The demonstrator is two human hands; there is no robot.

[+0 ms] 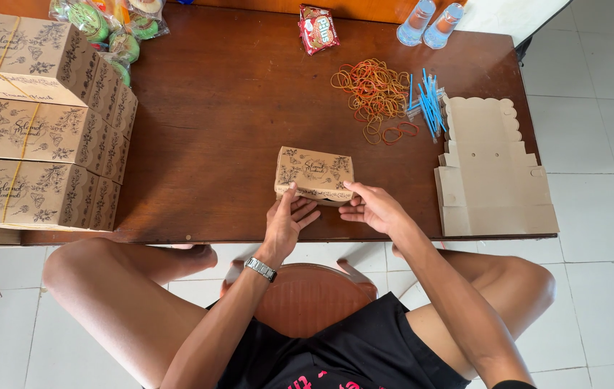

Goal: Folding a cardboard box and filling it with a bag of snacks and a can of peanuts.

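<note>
Seen from the head camera, a small brown printed box (314, 173) sits near the front edge of the dark wooden table (228, 108), close to centre. Both hands hold it from its near side. The left hand (287, 217), a watch (260, 269) on its wrist, has the thumb pressed up against the box's near left corner, while its fingers (305, 210) lie loosely spread and nearly straight under the box's front edge. The right hand (373, 207) meets the box at its near right corner, thumb on top, fingers curled slightly and pointing toward nine o'clock beneath the box. At nine o'clock from the box, well apart, closed boxes (37, 122) of the same print are stacked, each tied with a thin band. At three o'clock lies a pile of flat unfolded cartons (490, 173). Toward one o'clock are scattered rubber bands (375, 94) and, just beside them, blue straws (429, 101). At twelve o'clock, near the far edge, rest a red snack packet (317, 29) and two water cups (429, 23); wrapped cakes (113, 29) lie at eleven o'clock.
</note>
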